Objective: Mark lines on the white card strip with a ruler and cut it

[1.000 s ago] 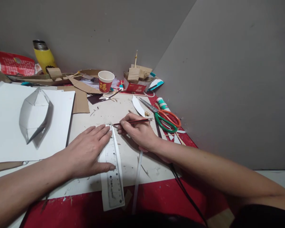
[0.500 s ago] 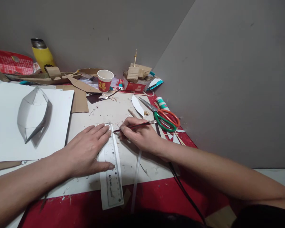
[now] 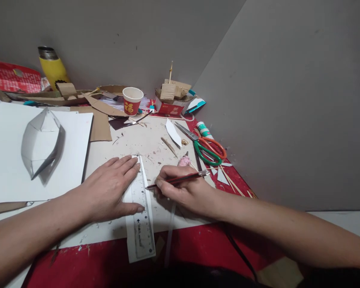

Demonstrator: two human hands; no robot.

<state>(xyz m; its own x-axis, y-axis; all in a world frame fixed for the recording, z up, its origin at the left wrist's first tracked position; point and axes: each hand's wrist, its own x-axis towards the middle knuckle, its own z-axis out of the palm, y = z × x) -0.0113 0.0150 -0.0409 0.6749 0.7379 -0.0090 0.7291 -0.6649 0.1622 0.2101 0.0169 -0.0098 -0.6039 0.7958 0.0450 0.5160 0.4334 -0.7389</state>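
My left hand point(image 3: 114, 188) lies flat with its fingers stretched over the upper part of a clear plastic ruler point(image 3: 142, 234), pressing it onto a strip of white paper point(image 3: 132, 253). Closed around a dark red pencil point(image 3: 180, 179), my right hand point(image 3: 183, 190) rests just right of the ruler. The pencil's tip meets the paper along the ruler's right edge, roughly a third of the way down. Part of the ruler and paper is hidden under my left fingers. A pale translucent stick point(image 3: 170, 236) lies partly beneath my right hand.
Scissors point(image 3: 202, 146) with orange and green handles lie at the right. A folded paper boat point(image 3: 42, 140) sits on white sheets point(image 3: 6, 180) at the left. Farther back are a paper cup point(image 3: 132, 102), a cardboard ship point(image 3: 172, 100), a yellow bottle point(image 3: 52, 70) and cardboard scraps point(image 3: 100, 130).
My right hand has slid toward me with the pencil, its tip moving down along the ruler's edge. A pink lump behind that hand has come into view. My left hand stays in place.
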